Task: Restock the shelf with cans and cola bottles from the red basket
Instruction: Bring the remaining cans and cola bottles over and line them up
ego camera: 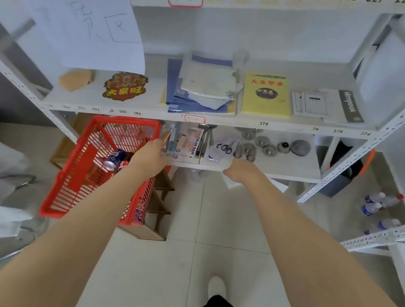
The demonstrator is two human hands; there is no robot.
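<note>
While the far left of the view is dissolving into blur, a white sheet of paper (89, 27) is hanging over the front of the white metal shelf unit (287, 127), showing large pen-drawn characters that are too loose to read. Below it, the red plastic mesh basket (66, 188) is sitting tilted on a light wooden stand (159, 199), mostly hidden beneath it. Inside the basket a blue cola can (114, 159) is lying on its side, its long axis running diagonally and its silver end pointing down-left towards the camera; its logo is smeared. A red item beside it is disappearing under the left forearm, and another blue-and-red shape is showing only through the mesh lower down.

The left hand (149, 156) is reaching to the front edge of the lowest board, its fingers lost among clear flat packets (188, 143), one reading "SOLAR RAIN"; whether it is grasping anything cannot be told. The right hand (241, 170) is resting at the same edge with knuckles up and fingers tucked out of sight, so its grip cannot be told either. Past it, black-handled scissors (225, 148) and round grey metal weights (265, 144) are lying on the board. Above, a yellow booklet (266, 95) is bearing red characters, and edge labels are reading 233, 232, 231, 230 and 378. At far right, clear plastic bottles with blue labels (377, 203) are lying on the floor.
</note>
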